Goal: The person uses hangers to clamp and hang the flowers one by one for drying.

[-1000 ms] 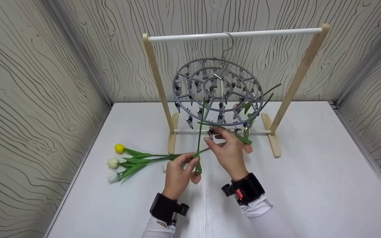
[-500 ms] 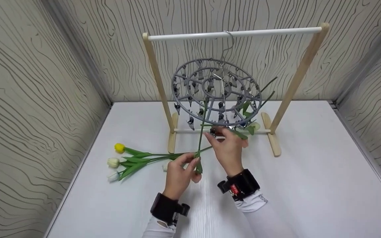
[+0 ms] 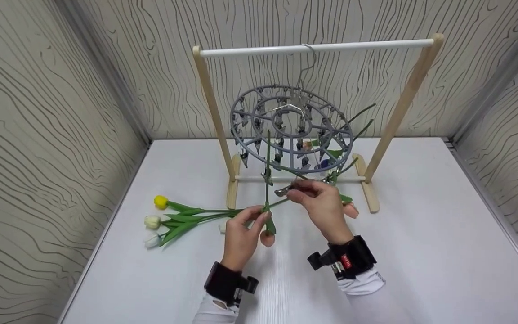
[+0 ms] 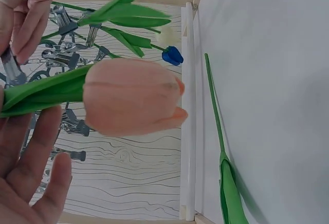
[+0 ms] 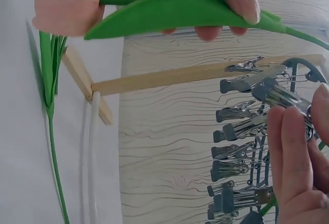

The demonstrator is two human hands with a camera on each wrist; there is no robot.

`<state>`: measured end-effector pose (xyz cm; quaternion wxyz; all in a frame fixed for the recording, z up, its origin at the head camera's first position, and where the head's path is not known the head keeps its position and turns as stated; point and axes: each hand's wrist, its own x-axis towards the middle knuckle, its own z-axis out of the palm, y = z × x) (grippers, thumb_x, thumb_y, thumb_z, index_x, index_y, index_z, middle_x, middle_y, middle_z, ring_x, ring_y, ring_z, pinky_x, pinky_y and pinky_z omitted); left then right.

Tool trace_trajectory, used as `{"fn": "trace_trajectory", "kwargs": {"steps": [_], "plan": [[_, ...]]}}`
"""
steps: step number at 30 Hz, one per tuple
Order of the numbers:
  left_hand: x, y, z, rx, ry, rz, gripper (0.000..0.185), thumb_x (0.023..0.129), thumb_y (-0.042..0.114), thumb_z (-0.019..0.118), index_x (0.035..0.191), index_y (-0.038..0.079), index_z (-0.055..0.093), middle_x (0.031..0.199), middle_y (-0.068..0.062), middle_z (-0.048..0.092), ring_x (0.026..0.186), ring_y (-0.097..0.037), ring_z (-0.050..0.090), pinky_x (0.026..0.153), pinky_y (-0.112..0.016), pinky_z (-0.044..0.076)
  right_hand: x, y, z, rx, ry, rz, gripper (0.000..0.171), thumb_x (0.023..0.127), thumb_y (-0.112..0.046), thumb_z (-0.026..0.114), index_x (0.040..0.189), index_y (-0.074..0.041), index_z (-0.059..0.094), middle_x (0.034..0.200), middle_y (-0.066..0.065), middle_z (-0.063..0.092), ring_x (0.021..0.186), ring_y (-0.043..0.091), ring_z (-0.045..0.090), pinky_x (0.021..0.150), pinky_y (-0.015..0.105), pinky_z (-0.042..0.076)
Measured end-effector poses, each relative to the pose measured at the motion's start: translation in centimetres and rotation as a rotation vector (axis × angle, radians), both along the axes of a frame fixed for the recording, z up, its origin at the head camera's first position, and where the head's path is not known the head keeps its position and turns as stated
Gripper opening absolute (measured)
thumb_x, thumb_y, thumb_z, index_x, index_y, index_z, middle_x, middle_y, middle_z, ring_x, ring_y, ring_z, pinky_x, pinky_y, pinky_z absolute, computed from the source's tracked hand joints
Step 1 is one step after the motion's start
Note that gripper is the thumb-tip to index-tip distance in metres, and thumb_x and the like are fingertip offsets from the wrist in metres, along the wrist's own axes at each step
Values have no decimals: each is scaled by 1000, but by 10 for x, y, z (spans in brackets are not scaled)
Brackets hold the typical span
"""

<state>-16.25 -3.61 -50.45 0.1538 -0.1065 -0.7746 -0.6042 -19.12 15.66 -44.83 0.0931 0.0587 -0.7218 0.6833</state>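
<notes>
**2-Handed Pinch**

On my remote feed, the round clip hanger (image 3: 292,150) hangs centrally. Nearer the camera, the left hand (image 3: 242,236) and right hand (image 3: 326,210) pinch, respectively, the pink tulip (image 4: 131,98), bloom down, left of the right hand, and 1 metal clip (image 3: 282,191).

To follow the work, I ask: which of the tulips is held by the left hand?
The pink tulip with its head pointing down, pinched in the left hand; the other tulips lie on the table or are on the round hanger.
</notes>
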Motion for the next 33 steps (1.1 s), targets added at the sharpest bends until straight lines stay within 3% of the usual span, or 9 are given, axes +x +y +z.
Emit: {"fn": "trace_trajectory", "kwargs": {"steps": [5, 12, 17, 26, 33], "plan": [[1, 5, 1, 12, 33, -24, 16, 96, 23, 73, 107, 12, 77, 93, 3, 77, 92, -13, 72, 90, -33, 55, 5, 2, -3, -186, -64, 35, 21, 94, 10, 66, 114, 17, 67, 99, 16, 74, 87, 17, 76, 82, 32, 61], [4, 15, 3, 22, 51, -36, 16, 96, 22, 73, 108, 12, 77, 95, 2, 77, 92, -14, 72, 89, -32, 55, 11, -1, -8, -315, 0, 39, 23, 97, 5, 64, 112, 22, 64, 95, 8, 73, 88, 16, 76, 84, 33, 60], [4, 20, 5, 14, 51, -37, 17, 96, 21, 73, 109, 11, 77, 96, 1, 77, 93, -15, 72, 89, -33, 56, 14, -1, -9, -342, -13, 23, 26, 97, -6, 65, 110, 17, 68, 95, 6, 73, 88, 16, 76, 85, 32, 60], [2, 25, 4, -13, 86, -44, 17, 96, 22, 74, 108, 11, 77, 95, 1, 77, 92, -15, 73, 87, -36, 57, 18, 2, -8, -361, -15, 19, 32, 95, -11, 68, 113, 16, 68, 94, 5, 75, 86, 15, 75, 85, 32, 60], [3, 29, 7, -55, 107, -38, 18, 97, 23, 73, 109, 11, 77, 97, 3, 78, 93, -13, 73, 85, -33, 58, 19, 2, -7, -319, -17, -12, 24, 98, -4, 64, 110, 17, 69, 90, 5, 73, 83, 14, 75, 84, 31, 60]]}}
